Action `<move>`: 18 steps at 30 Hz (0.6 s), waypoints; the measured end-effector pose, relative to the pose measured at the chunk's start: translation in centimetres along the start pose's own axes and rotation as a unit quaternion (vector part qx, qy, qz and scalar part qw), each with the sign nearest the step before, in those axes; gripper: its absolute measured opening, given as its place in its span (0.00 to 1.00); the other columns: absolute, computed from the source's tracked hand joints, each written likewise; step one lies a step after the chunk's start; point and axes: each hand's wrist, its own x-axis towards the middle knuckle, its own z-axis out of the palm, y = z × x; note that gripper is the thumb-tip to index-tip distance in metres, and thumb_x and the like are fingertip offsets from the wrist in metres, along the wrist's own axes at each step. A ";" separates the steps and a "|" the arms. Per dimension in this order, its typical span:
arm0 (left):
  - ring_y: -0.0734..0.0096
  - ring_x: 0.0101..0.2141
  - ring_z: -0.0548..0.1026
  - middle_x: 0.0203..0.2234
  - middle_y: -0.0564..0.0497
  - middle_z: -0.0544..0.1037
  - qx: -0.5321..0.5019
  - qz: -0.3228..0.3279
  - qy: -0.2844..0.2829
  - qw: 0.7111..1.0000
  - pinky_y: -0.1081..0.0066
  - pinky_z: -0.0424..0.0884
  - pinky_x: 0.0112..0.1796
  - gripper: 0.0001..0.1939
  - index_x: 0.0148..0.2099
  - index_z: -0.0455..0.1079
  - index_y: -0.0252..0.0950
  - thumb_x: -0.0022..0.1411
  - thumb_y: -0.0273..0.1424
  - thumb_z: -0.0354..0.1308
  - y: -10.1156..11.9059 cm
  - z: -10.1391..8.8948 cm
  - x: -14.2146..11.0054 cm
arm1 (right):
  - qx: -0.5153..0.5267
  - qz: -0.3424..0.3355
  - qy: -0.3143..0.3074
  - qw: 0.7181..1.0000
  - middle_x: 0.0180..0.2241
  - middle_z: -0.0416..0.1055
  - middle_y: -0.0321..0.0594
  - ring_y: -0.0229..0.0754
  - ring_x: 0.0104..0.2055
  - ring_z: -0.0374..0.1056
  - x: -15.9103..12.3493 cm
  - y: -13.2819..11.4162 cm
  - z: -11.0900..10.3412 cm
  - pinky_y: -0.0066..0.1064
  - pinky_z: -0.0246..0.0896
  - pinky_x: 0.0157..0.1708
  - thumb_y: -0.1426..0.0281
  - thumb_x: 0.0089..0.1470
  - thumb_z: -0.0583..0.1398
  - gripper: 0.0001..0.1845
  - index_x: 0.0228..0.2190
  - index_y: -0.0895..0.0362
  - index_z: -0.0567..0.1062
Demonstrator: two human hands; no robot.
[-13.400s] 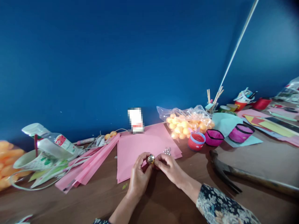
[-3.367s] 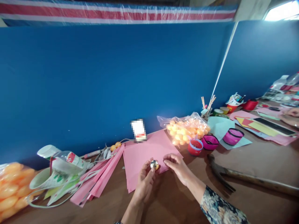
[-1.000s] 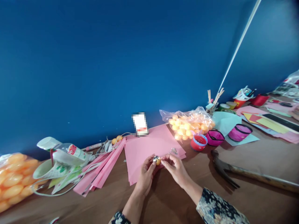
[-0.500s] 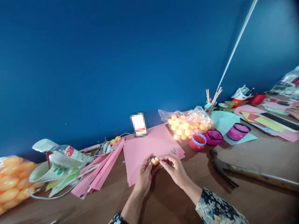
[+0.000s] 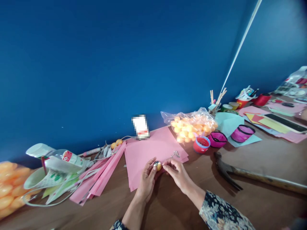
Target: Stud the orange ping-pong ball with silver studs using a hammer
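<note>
My left hand (image 5: 148, 179) holds a small orange ball (image 5: 159, 167) between thumb and fingers. Shiny silver bits cover the ball's upper left side. Just right of the ball, my right hand (image 5: 177, 174) is closed in a pinch at the fingertips; what it holds is too small to make out. Both hands are over the near edge of a stack of pink paper (image 5: 141, 153). A little heap of silver pieces (image 5: 176, 154) lies on that paper, behind my right hand.
A claw hammer (image 5: 254, 175) lies on the right. Behind are a clear bag of orange balls (image 5: 192, 126), a red cup (image 5: 201, 145) and two magenta containers (image 5: 217, 140). Pink strips (image 5: 103, 179), a bottle (image 5: 72, 158) and another bag of balls (image 5: 11, 185) stand left.
The view has shifted slightly, so things sit a little further left. The ball is turned a little in my left hand, showing more silver. My right hand stays pinched beside it.
</note>
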 end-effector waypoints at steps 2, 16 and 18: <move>0.62 0.46 0.70 0.44 0.45 0.72 0.019 -0.005 0.005 1.000 0.58 0.64 0.49 0.20 0.51 0.63 0.38 0.55 0.32 0.57 0.0 0.0 0.0 | 0.024 0.015 -0.009 1.000 0.27 0.71 0.35 0.35 0.26 0.62 -0.1 0.0 0.2 0.25 0.58 0.26 0.65 0.48 0.60 0.08 0.28 0.57 0.72; 0.63 0.46 0.70 0.43 0.46 0.74 0.080 -0.003 0.005 0.997 0.61 0.64 0.49 0.21 0.51 0.65 0.39 0.54 0.35 0.57 0.1 0.0 -0.1 | 0.056 0.051 -0.012 0.997 0.26 0.70 0.36 0.36 0.26 0.62 -0.2 0.5 0.6 0.25 0.56 0.23 0.60 0.47 0.61 0.14 0.29 0.59 0.74; 0.62 0.46 0.70 0.45 0.46 0.73 0.079 -0.003 0.006 0.997 0.61 0.64 0.49 0.21 0.51 0.65 0.39 0.55 0.35 0.57 0.1 0.0 -0.1 | 0.068 0.051 -0.019 0.996 0.26 0.70 0.36 0.35 0.26 0.62 -0.2 0.6 0.6 0.24 0.57 0.24 0.60 0.47 0.61 0.13 0.29 0.59 0.73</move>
